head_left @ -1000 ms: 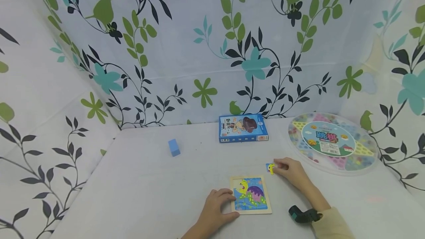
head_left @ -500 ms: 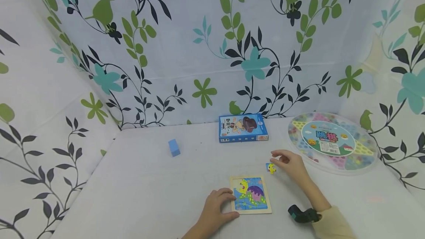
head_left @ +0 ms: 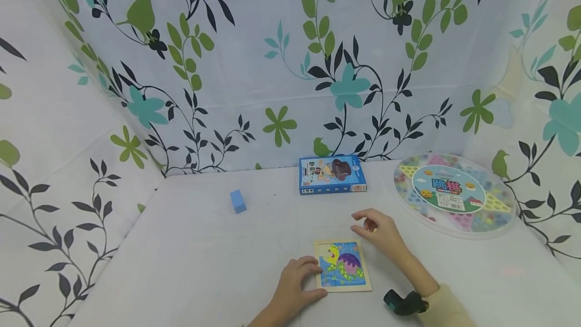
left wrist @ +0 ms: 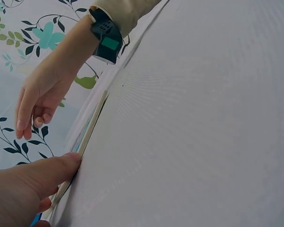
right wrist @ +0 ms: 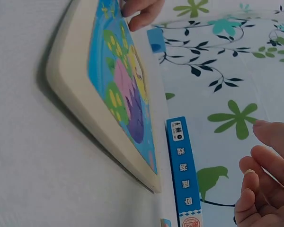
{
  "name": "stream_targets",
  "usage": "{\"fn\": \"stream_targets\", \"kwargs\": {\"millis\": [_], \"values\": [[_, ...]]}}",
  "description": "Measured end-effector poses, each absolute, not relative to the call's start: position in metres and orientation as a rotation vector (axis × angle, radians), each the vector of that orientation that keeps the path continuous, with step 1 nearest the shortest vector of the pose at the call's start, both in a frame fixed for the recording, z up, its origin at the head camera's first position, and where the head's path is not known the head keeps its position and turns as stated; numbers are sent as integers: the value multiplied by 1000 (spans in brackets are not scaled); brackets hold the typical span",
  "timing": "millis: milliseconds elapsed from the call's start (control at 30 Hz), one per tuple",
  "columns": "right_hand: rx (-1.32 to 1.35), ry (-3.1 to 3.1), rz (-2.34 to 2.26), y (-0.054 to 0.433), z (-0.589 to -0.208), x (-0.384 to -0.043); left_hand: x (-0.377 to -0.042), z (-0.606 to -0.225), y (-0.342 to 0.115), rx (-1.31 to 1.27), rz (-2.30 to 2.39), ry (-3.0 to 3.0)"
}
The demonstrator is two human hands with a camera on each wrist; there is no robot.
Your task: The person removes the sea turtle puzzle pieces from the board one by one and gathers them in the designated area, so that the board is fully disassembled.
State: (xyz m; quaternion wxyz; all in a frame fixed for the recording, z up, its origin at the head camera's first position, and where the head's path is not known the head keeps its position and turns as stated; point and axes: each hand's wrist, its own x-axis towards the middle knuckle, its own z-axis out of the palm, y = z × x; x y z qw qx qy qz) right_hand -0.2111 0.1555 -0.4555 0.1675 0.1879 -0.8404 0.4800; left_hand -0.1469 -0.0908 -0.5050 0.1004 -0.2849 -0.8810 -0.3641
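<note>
Wooden puzzle [head_left: 347, 269], left fingers [head_left: 308, 270] gripping its edge, right fingers [head_left: 366, 213] loosely apart, small piece [right wrist: 166, 222] — mostly cut off

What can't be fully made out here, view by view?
Framed puzzle: left wrist view, picture too edge-on to read.
Small printed piece: right wrist view, cut by bottom edge.
Right hand: right wrist view, cut by right edge.
Blue box: right wrist view, cut by bottom edge.

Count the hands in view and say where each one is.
2. The left hand is at the puzzle's left edge, touching its frame; the right hand hovers beyond the puzzle's far right corner. No others show.
</note>
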Motion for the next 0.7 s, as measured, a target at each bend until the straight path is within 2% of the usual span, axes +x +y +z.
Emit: {"fn": "stream_targets", "kwargs": {"millis": [700], "values": [[862, -2557, 1290, 142, -484, -209, -146, -502, -91, -854, -1075, -2578]]}}
